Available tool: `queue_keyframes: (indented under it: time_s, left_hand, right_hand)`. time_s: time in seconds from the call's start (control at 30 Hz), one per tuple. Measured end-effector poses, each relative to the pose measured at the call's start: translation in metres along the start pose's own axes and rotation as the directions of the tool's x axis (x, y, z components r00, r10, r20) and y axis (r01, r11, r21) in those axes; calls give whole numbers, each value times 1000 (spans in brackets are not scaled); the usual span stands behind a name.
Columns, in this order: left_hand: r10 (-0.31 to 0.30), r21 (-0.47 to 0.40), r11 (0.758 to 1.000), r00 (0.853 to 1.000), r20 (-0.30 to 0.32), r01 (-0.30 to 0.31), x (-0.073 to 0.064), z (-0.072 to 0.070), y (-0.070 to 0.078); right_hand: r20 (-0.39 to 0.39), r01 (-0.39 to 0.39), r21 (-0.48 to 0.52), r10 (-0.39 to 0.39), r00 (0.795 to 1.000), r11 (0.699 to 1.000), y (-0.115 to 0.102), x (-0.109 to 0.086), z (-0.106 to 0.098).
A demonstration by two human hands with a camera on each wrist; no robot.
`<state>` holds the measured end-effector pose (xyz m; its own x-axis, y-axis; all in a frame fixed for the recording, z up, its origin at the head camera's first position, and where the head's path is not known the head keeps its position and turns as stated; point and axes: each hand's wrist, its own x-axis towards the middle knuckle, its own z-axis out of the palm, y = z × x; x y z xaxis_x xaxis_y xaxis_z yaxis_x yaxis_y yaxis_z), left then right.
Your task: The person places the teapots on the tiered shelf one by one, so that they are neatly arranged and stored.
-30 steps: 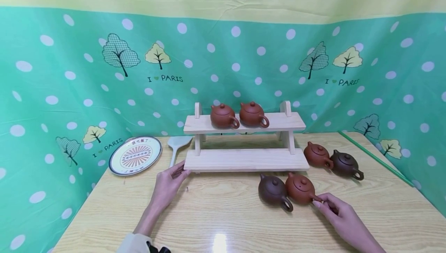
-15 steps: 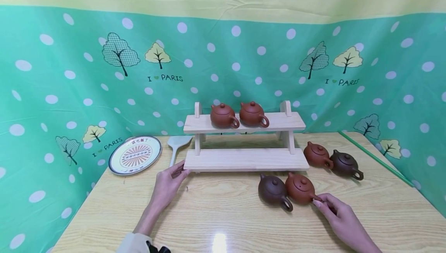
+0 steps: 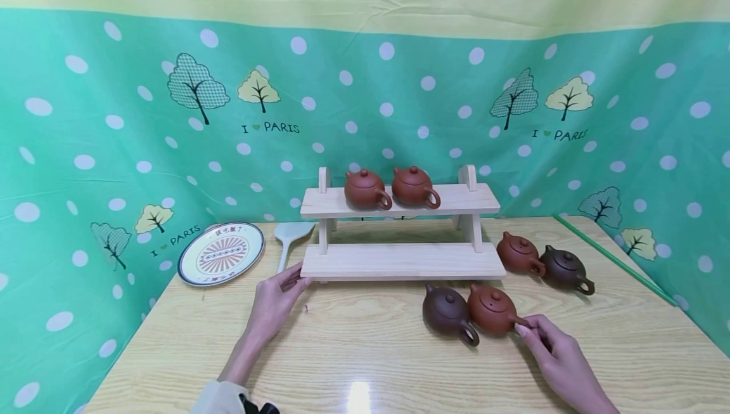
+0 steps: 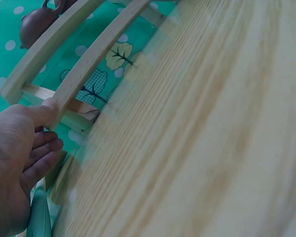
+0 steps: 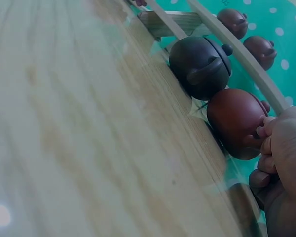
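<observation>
My left hand (image 3: pixel 275 298) grips the left end of the lower board of a two-tier wooden rack (image 3: pixel 399 260); in the left wrist view the thumb lies against the board's edge. At front right, my right hand (image 3: pixel 561 354) pinches the handle of a red-brown teapot (image 3: pixel 492 310). Close against that pot's left side stands a dark brown teapot (image 3: pixel 446 312). The right wrist view shows both pots side by side, the red-brown teapot (image 5: pixel 236 121) at my fingertips. Two more red-brown teapots, one left (image 3: pixel 363 191) and one right (image 3: pixel 412 187), sit on the upper board.
Right of the rack stand another red-brown teapot (image 3: pixel 519 253) and another dark teapot (image 3: pixel 564 268). A green stick (image 3: pixel 616 260) lies along the table's right side. On the left are a patterned plate (image 3: pixel 222 254) and a white spatula (image 3: pixel 292 234). A dotted curtain (image 3: pixel 342 103) hangs behind.
The right hand has shifted very slightly, and the red-brown teapot's handle with it, a little right and up. The left hand and the rack hold still.
</observation>
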<state>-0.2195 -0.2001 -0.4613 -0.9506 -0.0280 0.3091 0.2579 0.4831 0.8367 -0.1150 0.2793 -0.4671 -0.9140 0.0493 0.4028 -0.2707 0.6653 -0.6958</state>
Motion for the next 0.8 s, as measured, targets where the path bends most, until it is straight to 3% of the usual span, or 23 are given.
queue_keyframes:
  time_s: [0.8]
  left_hand:
    - [-15,-7,1000,1000,8,15,0,0,1]
  right_hand:
    - [-44,15,7,-15,999,1000,-4,5,-9]
